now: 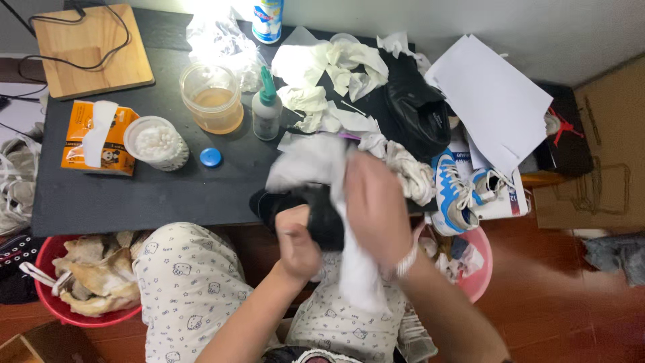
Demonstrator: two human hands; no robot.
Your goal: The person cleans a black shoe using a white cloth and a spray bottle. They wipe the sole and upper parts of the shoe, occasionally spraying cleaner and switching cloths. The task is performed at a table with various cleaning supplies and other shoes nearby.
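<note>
Black tabletop (168,195) is the anchor here, and everything sits against it. At its far left corner lies a wooden board (87,50) with a cable looped over it; nearer the left edge is an orange tissue pack (91,138), then a round tub of cotton swabs (159,143), and a blue cap (210,157) just beside it. Below the table's left front corner stands a red basin (60,302) stuffed with crumpled rags.

Toward the table's middle are a clear cup of amber liquid (212,97) and a small bottle (267,111) with a green nozzle, with used white wipes (329,67) heaped behind them.

At the table's front edge the left hand (297,245) is curled tight round a black shoe (316,208), gripping it from below. The right hand (377,208) is pressed flat over a white cloth (322,165), fingers together, against the shoe's upper; the blur suggests rubbing.

Right of them, a second black shoe (416,107) rests on the table, and a blue-and-white sneaker (453,191) sits at its right edge above a pink basin (478,269).

Judging by the spent wipes, the cleaning looks well under way, but the shoe in hand is plainly not finished yet.
</note>
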